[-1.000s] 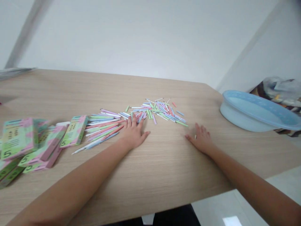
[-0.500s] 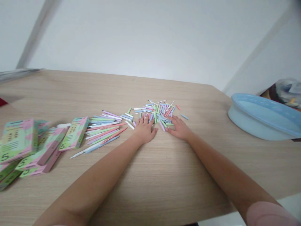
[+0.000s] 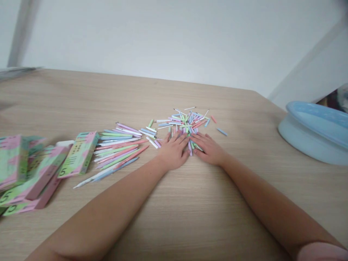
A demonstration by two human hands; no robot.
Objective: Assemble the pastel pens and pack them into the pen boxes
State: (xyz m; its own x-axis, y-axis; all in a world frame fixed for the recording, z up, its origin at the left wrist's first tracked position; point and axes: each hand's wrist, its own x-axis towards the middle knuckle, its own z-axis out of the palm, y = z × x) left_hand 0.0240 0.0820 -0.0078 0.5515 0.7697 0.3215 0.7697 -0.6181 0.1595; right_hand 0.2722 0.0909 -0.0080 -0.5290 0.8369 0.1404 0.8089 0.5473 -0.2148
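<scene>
A loose pile of short pastel pieces (image 3: 187, 117), which look like pen caps, lies in the middle of the table, with a few thin white sticks with dark tips among them. My left hand (image 3: 175, 152) rests flat on the pile's near left side, fingers spread forward. On the near right, my right hand (image 3: 210, 149) lies with its fingers stretched over the pieces. The fingertips of both hands nearly meet, and the pieces under them are partly hidden. Left of the pile, long pastel pens (image 3: 119, 145) lie side by side in a fan.
Pastel green and pink boxes (image 3: 78, 154) marked 5 are heaped at the left on the wood-grain table (image 3: 190, 217). A light blue basin (image 3: 312, 141) stands at the right edge. Behind the table rises a white wall (image 3: 163, 36). A few stray pieces (image 3: 222, 131) lie right of the pile.
My hands have come closer together over the near side of the pile, narrowing the gap between them. The camera view has shifted slightly.
</scene>
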